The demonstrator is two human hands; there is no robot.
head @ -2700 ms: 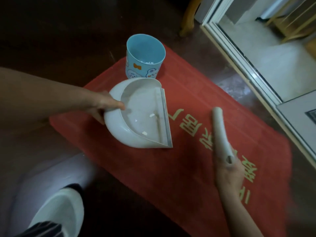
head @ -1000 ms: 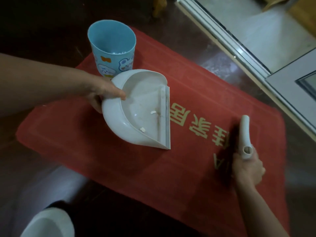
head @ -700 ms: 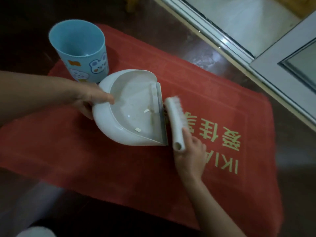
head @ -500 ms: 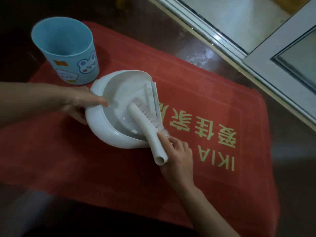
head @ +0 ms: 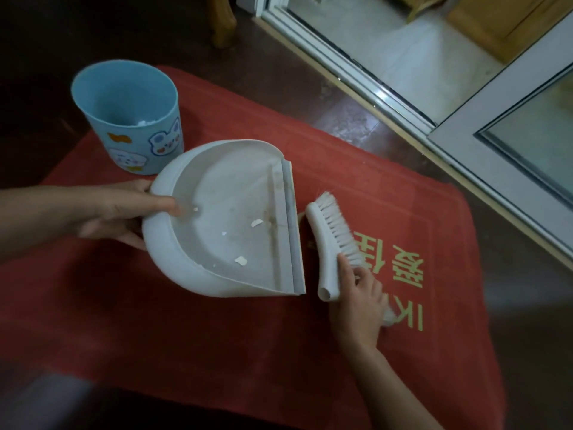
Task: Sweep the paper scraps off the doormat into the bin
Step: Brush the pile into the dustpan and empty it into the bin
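Observation:
A white dustpan (head: 217,268) lies on the red doormat (head: 186,336) with its lip facing right. My left hand (head: 124,212) grips its rounded back rim, thumb inside. Several small paper scraps (head: 256,223) lie in the pan. My right hand (head: 356,305) holds the handle of a white hand brush (head: 322,237), which sits just right of the pan's lip, bristles facing right. The blue bin (head: 130,119) with cartoon bears stands upright at the mat's far left corner, with white scraps at its bottom.
Yellow lettering (head: 393,268) is printed on the mat's right half. A sliding door track and white frame (head: 356,76) run diagonally at the upper right. A wooden furniture leg (head: 221,23) stands beyond the mat. Dark floor surrounds the mat.
The brush has come out of the pan and now sits just outside its lip. More scraps lie in the pan than before. My left hand keeps its grip on the pan.

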